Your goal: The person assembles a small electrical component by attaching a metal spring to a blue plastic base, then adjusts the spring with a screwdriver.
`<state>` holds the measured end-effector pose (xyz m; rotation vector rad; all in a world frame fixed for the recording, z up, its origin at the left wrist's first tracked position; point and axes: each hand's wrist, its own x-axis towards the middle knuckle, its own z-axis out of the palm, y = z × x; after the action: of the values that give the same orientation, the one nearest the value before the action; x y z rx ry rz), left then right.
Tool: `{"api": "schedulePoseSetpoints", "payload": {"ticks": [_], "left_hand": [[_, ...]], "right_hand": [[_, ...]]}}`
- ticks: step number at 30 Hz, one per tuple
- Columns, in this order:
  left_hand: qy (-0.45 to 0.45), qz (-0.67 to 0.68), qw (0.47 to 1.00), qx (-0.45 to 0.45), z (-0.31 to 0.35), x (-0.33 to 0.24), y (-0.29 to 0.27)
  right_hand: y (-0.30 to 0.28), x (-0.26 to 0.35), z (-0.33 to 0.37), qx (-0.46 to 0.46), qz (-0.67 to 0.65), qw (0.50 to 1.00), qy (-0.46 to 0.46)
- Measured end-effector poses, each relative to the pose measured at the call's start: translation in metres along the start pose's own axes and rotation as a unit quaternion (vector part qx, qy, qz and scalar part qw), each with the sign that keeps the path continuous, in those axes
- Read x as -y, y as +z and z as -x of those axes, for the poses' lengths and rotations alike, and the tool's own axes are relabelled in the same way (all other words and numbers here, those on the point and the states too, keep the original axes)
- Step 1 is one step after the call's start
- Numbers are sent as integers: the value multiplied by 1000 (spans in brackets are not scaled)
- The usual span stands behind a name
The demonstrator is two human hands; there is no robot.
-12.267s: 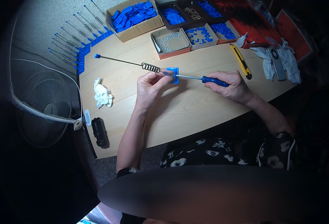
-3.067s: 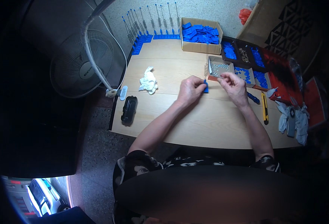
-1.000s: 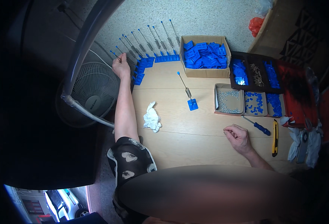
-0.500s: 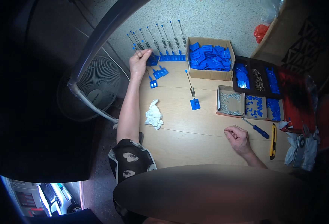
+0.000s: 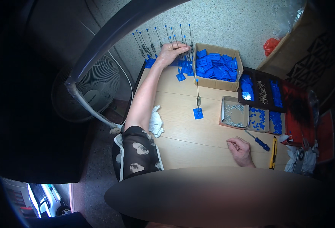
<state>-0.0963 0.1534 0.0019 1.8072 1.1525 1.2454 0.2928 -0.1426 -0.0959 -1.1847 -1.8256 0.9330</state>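
Observation:
At the back of the table my left hand [image 5: 171, 54] is closed, thumb and fingertips pinched round a thin spring rod [image 5: 178, 65]. A small blue square base [image 5: 180, 77] sits at the foot of that rod. Other upright spring rods with blue tips stand in a row by the wall, partly hidden behind the hand. Alone in the middle of the table stands another spring rod [image 5: 198, 99] on its blue square base [image 5: 198, 113]. My right hand [image 5: 240, 151] lies curled on the tabletop at the right; the inside of its fingers is hidden.
A cardboard box [image 5: 217, 83] of blue plates stands at the back. Right of it are parts trays [image 5: 234, 125], a screwdriver [image 5: 261, 144] and a yellow utility knife [image 5: 273, 152]. Crumpled white tissue [image 5: 156, 123] lies by my left forearm; a fan [image 5: 93, 85] stands left of the table.
My left hand has moved right along the row of rods, and the blue base below it has shifted right too. My right hand stays curled on the table. The view has shifted slightly.

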Motion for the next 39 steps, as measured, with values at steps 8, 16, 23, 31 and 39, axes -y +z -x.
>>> {"api": "schedulePoseSetpoints", "payload": {"ticks": [8,16,23,31,39], "left_hand": [[-31,61,997,24,-21,14,2],[-43,-48,998,-12,23,38,-8],[-60,-21,995,-81,45,60,-7],[-97,-43,994,-37,48,53,-15],[-84,-67,993,-41,45,54,-19]], "right_hand": [[9,-10,-13,-2,5,1000,13],[19,-7,-14,5,16,1000,-1],[28,-5,-4,-1,3,1000,1],[31,2,0,1,18,1000,0],[28,-2,-5,-4,15,1000,-3]]}}
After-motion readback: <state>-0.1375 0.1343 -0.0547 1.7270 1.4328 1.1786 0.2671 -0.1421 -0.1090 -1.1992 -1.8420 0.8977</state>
